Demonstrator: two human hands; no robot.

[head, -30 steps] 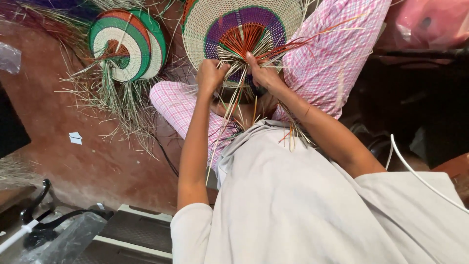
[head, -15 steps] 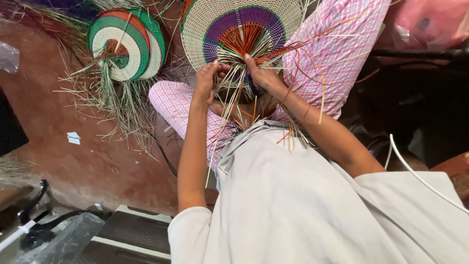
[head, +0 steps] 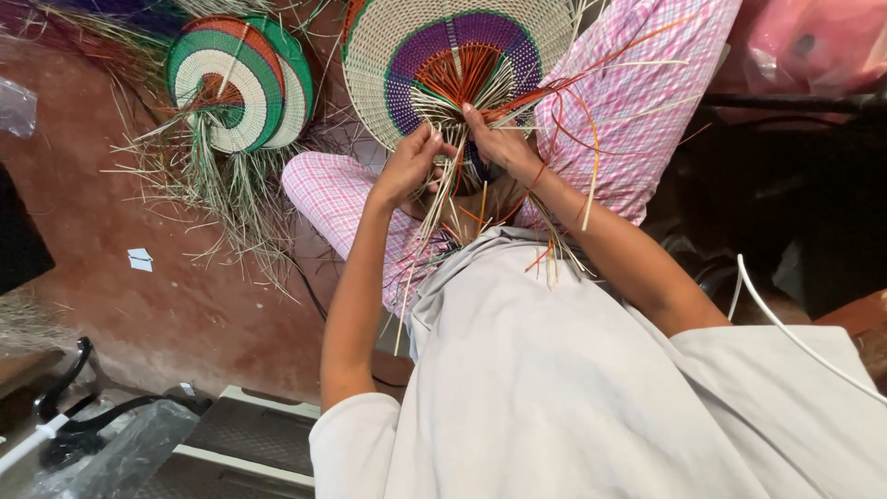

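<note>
Item 1, far out to the left of your left hand: clear plastic sheeting [head: 139,444] and black cables [head: 65,388] at the lower corner, with a small white paper scrap [head: 140,260] on the reddish floor [head: 111,212].

Item 2, up and left of your left hand: finished woven fans [head: 242,83], stacked, in green, white and red bands, lying on a spread of loose dry straw [head: 222,189].

Item 3: your left hand [head: 407,168], fingers pinched on a bundle of pale strands [head: 447,194] at the base of the fan in work.

Item 4, just above both hands: the unfinished woven fan [head: 457,60], cream rim, purple band, orange centre, propped on your pink checked trouser legs [head: 637,102]. It touches both hands at its lower edge.

Item 5: your right hand [head: 501,143], fingertips closed on the orange and green strands where they gather at the fan's centre.

Item 6, right of your right hand: loose orange strand ends [head: 577,120] arcing free; further out, a white cord [head: 785,323] and dark clutter.

Step judged: gathering and binding the strand ends at the fan's base. The next pass likely calls for holding tension with one hand while the other leads a strand across.

Room: open floor lies left of your left elbow; the right side is crowded and the trailing strands may snag.
</note>
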